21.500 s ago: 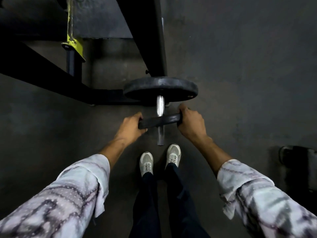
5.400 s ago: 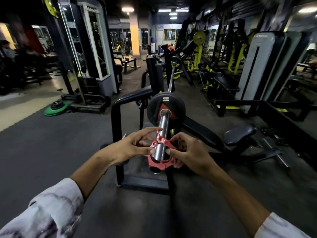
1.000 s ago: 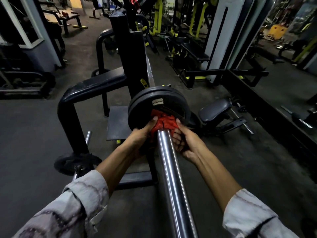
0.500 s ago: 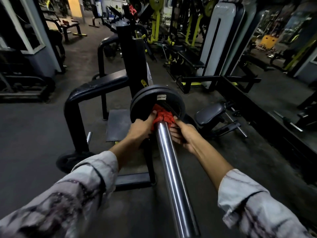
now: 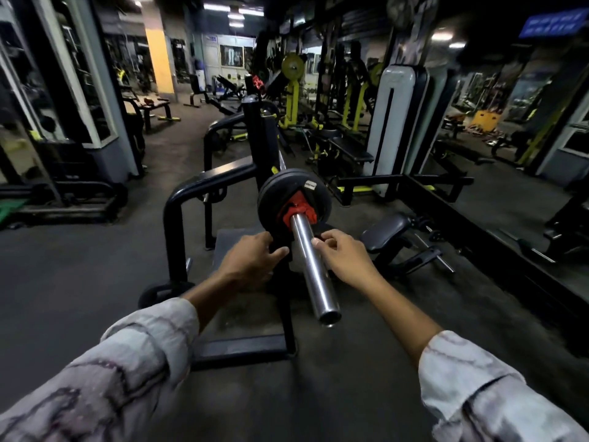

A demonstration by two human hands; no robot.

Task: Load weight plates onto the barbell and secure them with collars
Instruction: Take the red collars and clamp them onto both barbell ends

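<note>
The chrome barbell sleeve [image 5: 310,266] points toward me, its open end near the middle of the view. Black weight plates [image 5: 274,194] sit on the sleeve, with a red collar [image 5: 294,210] clamped against their face. My left hand [image 5: 250,263] hovers just left of the sleeve, below the plates, fingers loosely curled and holding nothing. My right hand [image 5: 342,258] hovers just right of the sleeve, fingers loosely curled, also holding nothing. Neither hand touches the collar.
A black rack frame [image 5: 197,193] holds the bar, its base [image 5: 242,346] on the floor in front of me. Another plate [image 5: 159,293] lies on the floor at left. A bench seat [image 5: 387,231] stands at right. Gym machines fill the background.
Both hands have let go of the red collar and drawn back along the sleeve toward me. The collar stays against the plates. My view has lifted and backed off.
</note>
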